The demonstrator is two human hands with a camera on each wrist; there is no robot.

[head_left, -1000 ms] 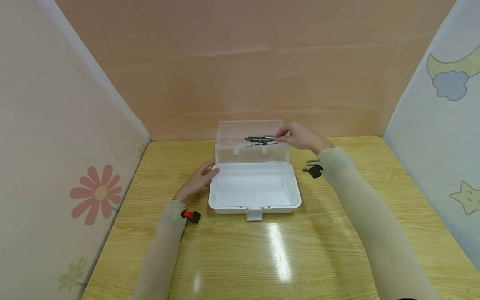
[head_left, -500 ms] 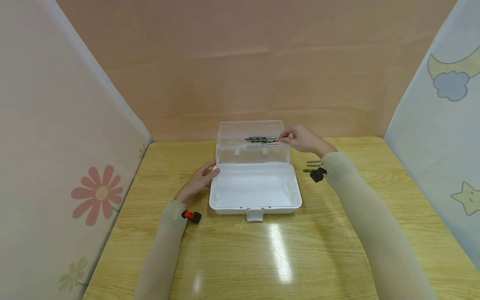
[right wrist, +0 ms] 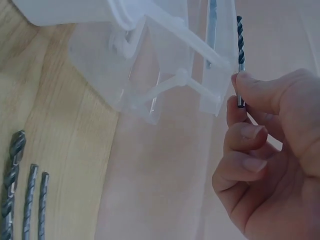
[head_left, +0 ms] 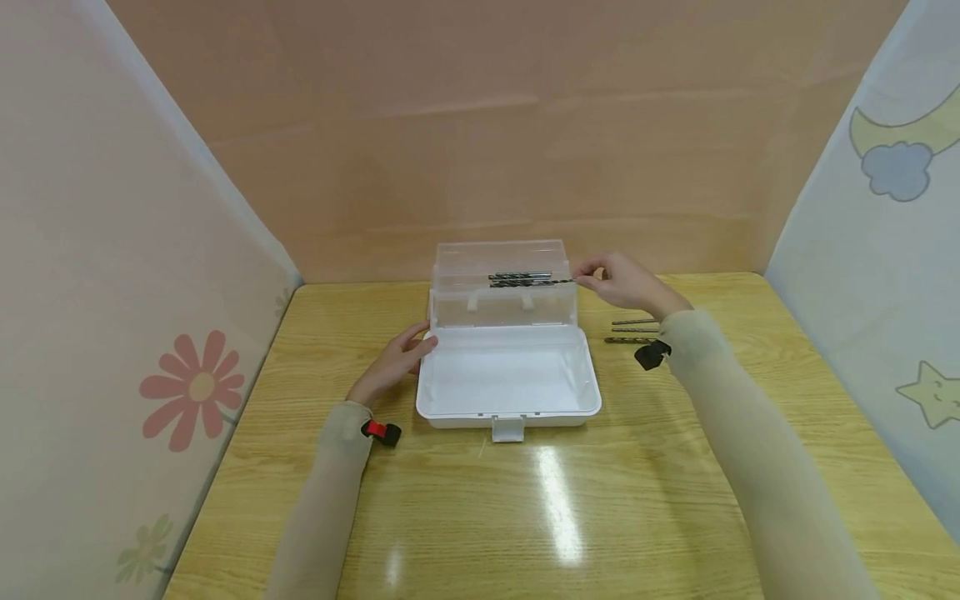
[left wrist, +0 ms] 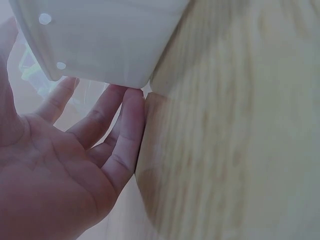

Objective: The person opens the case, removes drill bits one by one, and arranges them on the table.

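Three drill bits lie side by side on the wooden table, right of the open white box, while more bits sit in its clear upper tray. Near that tray's right end, the right hand pinches one bit by its smooth end between thumb and forefinger, its other fingers curled. With its fingers loosely extended, the left hand touches the box's left side, the thumb at the rim.
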